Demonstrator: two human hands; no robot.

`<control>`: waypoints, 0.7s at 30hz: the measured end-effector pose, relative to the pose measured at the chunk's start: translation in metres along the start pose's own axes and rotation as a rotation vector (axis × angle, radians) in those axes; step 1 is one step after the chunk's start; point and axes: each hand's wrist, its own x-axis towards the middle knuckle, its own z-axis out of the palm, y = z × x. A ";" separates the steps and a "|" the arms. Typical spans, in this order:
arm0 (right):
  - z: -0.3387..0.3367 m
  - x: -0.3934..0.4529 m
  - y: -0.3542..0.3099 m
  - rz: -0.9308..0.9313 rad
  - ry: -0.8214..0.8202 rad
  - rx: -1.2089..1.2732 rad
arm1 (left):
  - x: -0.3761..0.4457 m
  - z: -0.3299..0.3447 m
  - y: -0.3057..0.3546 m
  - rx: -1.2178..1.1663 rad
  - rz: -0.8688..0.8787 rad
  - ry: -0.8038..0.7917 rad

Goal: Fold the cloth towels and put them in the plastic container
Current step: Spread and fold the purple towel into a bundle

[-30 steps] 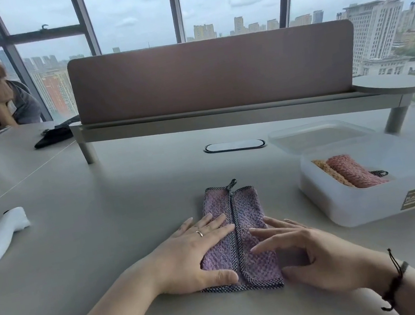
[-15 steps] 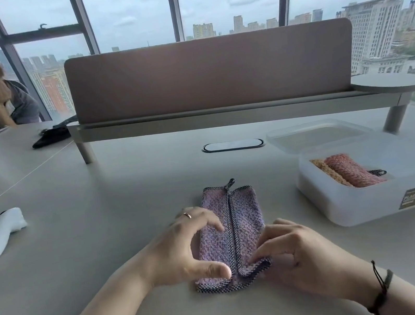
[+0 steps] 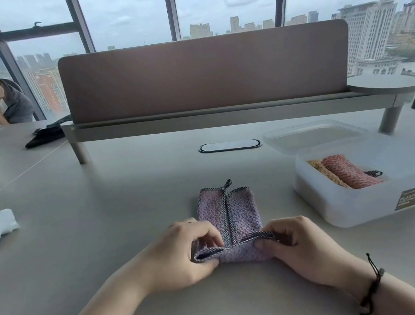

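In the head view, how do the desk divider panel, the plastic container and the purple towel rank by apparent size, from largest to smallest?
1. desk divider panel
2. plastic container
3. purple towel

The towel is folded and partly hidden by both hands.

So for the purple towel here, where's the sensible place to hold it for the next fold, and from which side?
Probably the near hemmed edge, at its two corners, coming from the person's side. The purple towel lies lengthwise away from them, side flaps meeting along the middle, so lifting the near end folds it over. The left hand and right hand already pinch those corners.
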 end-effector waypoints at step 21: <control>0.014 0.020 -0.001 0.069 0.179 -0.317 | 0.014 0.013 -0.031 -0.068 -0.193 0.248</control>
